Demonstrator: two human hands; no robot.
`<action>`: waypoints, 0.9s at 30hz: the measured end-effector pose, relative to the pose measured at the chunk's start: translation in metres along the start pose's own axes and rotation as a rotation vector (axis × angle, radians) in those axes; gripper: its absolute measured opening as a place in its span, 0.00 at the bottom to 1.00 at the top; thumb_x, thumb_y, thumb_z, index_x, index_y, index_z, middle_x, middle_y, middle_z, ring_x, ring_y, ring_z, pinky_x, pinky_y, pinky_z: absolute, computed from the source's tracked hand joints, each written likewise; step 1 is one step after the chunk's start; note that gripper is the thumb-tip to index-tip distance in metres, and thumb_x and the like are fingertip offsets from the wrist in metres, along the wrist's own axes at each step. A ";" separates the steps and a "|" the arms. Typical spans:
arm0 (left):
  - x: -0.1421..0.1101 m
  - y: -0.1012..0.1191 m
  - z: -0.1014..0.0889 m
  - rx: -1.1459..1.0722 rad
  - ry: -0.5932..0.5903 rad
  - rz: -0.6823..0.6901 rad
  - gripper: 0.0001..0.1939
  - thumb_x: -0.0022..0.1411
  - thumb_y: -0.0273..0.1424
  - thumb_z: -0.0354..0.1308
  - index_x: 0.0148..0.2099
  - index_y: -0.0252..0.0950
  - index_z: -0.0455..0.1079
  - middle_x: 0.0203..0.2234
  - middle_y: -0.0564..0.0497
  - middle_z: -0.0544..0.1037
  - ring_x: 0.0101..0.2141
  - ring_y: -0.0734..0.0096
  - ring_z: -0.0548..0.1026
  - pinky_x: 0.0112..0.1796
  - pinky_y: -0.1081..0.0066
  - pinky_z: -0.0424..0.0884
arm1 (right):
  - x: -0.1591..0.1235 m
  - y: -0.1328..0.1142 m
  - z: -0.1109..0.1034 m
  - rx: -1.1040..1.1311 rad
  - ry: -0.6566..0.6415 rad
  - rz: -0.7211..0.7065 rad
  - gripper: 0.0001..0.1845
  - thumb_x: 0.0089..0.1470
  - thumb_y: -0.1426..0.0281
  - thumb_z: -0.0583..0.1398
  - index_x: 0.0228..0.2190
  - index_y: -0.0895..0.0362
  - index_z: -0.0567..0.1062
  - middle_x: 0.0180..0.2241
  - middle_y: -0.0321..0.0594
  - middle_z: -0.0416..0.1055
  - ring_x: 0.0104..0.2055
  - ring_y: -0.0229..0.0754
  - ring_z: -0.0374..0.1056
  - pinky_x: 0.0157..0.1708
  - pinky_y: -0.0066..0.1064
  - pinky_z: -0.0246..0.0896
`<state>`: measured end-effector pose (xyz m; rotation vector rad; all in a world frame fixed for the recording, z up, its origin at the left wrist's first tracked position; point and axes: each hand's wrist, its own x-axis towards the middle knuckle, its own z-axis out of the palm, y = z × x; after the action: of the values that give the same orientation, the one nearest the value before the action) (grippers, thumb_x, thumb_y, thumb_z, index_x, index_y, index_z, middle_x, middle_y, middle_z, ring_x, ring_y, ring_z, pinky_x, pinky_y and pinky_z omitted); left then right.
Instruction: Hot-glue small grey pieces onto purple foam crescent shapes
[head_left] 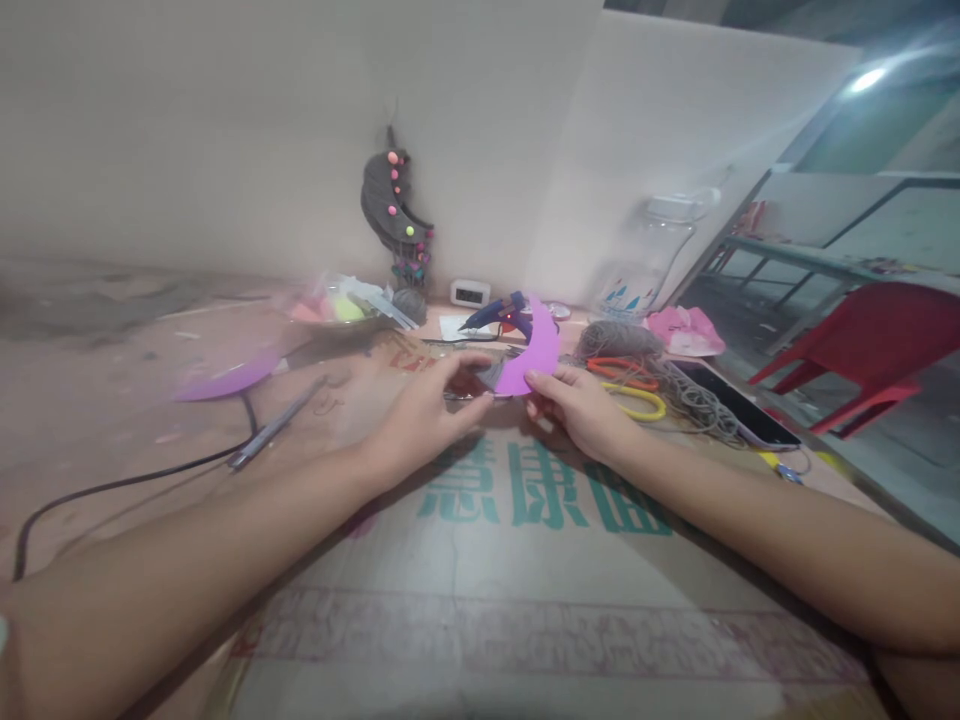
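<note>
A purple crescent-shaped cutout is held up at the middle of the table, its upper tip pointing upward. My right hand pinches its lower curve, thumb on the front face. Grey yarn is wrapped over the crescent's left end. My left hand curls around that yarn-covered end, thumb below and fingers above; some fingertips are hidden. Just behind the crescent stands a blue glue gun with a small red light.
Printed cardboard covers the table's front. Leftward are a pen, a black cable, another purple piece and a bowl. Rightward lie a yarn ball, scissors and a phone. A decorated grey crescent hangs behind.
</note>
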<state>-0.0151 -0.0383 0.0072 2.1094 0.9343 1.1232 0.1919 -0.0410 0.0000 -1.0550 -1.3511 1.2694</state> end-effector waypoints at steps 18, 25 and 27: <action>0.000 -0.001 -0.003 -0.014 0.013 -0.044 0.11 0.59 0.32 0.57 0.45 0.35 0.69 0.38 0.49 0.76 0.38 0.68 0.74 0.42 0.68 0.70 | -0.002 -0.002 0.000 -0.126 -0.012 0.033 0.19 0.50 0.55 0.63 0.24 0.59 0.72 0.18 0.33 0.68 0.15 0.29 0.56 0.14 0.23 0.48; -0.001 -0.002 -0.002 -0.057 -0.023 -0.024 0.15 0.62 0.32 0.54 0.51 0.36 0.68 0.44 0.46 0.75 0.44 0.65 0.73 0.46 0.65 0.69 | -0.002 -0.002 0.001 -0.158 0.007 -0.006 0.20 0.51 0.54 0.62 0.21 0.59 0.71 0.18 0.34 0.68 0.17 0.31 0.57 0.17 0.24 0.52; -0.001 -0.003 0.000 -0.116 -0.038 -0.001 0.22 0.62 0.31 0.53 0.59 0.39 0.62 0.48 0.45 0.73 0.46 0.65 0.72 0.48 0.65 0.68 | -0.001 -0.003 0.001 -0.151 0.021 -0.037 0.20 0.51 0.54 0.62 0.21 0.58 0.71 0.18 0.34 0.67 0.19 0.32 0.60 0.20 0.25 0.55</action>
<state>-0.0167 -0.0367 0.0048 2.0290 0.8322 1.1055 0.1909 -0.0426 0.0025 -1.1388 -1.4616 1.1400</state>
